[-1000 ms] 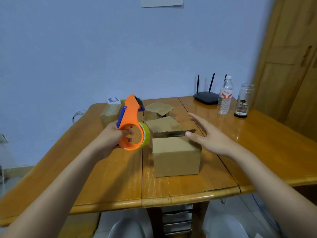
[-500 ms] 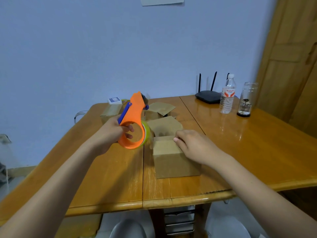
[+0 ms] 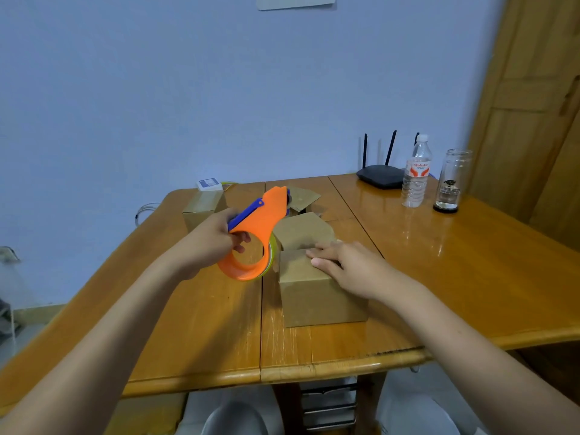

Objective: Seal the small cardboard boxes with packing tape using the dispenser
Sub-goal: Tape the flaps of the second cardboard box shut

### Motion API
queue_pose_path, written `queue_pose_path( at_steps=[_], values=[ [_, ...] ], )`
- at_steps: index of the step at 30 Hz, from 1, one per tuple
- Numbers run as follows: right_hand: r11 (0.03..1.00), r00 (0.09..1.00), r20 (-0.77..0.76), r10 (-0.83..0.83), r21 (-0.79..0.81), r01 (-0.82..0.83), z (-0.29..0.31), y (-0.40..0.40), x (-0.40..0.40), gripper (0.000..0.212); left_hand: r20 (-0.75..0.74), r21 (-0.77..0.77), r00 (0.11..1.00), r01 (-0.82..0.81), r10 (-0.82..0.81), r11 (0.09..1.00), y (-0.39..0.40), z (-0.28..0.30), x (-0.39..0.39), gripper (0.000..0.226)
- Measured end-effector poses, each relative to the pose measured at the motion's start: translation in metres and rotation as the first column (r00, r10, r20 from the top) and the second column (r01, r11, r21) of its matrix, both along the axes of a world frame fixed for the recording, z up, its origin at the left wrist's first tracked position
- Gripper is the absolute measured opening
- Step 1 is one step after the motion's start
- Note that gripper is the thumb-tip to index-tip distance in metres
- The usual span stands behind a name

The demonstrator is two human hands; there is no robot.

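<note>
A small cardboard box [image 3: 317, 296] stands near the front of the wooden table [image 3: 470, 262]. My right hand [image 3: 348, 268] lies flat on its top with fingers spread, pressing the flaps down. My left hand [image 3: 210, 240] grips an orange tape dispenser [image 3: 257, 233] with a blue lever and a yellowish tape roll, held in the air just left of the box. Behind it sits a second box [image 3: 304, 230] with its flap raised, a third box [image 3: 301, 199] with open flaps further back, and another box [image 3: 204, 205] at the back left.
A black router [image 3: 379, 175], a plastic water bottle [image 3: 416, 174] and a glass jar [image 3: 450, 180] stand at the back right. A small white and blue packet [image 3: 208, 184] lies behind the back-left box. A wooden door [image 3: 539, 105] is on the right.
My right hand came down from the air onto the near box's top, closing its flaps. My left hand tilted the dispenser and brought it slightly lower and closer to the box.
</note>
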State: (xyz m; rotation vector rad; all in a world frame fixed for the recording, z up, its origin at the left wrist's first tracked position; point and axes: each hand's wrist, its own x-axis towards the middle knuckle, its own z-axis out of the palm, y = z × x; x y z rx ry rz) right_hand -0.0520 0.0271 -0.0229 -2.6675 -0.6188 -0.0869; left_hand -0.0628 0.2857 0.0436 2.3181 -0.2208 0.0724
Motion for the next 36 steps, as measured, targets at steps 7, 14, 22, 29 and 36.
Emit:
queue_pose_path(
  at_steps=[7, 14, 22, 29, 36],
  values=[
    [0.965, 0.978, 0.206, 0.042, -0.262, 0.014, -0.017, -0.002, -0.012, 0.076, 0.066, 0.106, 0.997, 0.019, -0.026, 0.994, 0.001, 0.009, 0.013, 0.035],
    [0.987, 0.998, 0.032, 0.057, -0.150, -0.051, -0.010, -0.007, -0.005, 0.078, 0.198, 0.389, 0.971, 0.046, -0.132, 0.920, -0.027, 0.016, 0.021, 0.044],
    [0.998, 0.997, -0.048, 0.055, 0.041, -0.053, -0.018, -0.016, 0.008, 0.067, 0.259, 0.424, 0.951, 0.043, -0.167, 0.905, -0.059, 0.010, 0.027, 0.044],
    [0.982, 0.996, -0.090, -0.011, 0.187, 0.028, -0.010, -0.022, 0.001, 0.047, 0.176, 0.532, 0.961, 0.091, -0.215, 0.842, -0.071, -0.001, 0.034, 0.041],
    [0.598, 0.969, -0.148, -0.196, 0.765, 0.237, -0.022, -0.043, -0.003, 0.029, 0.155, 0.627, 0.951, 0.113, -0.266, 0.771, -0.083, 0.003, 0.033, 0.032]
  ],
)
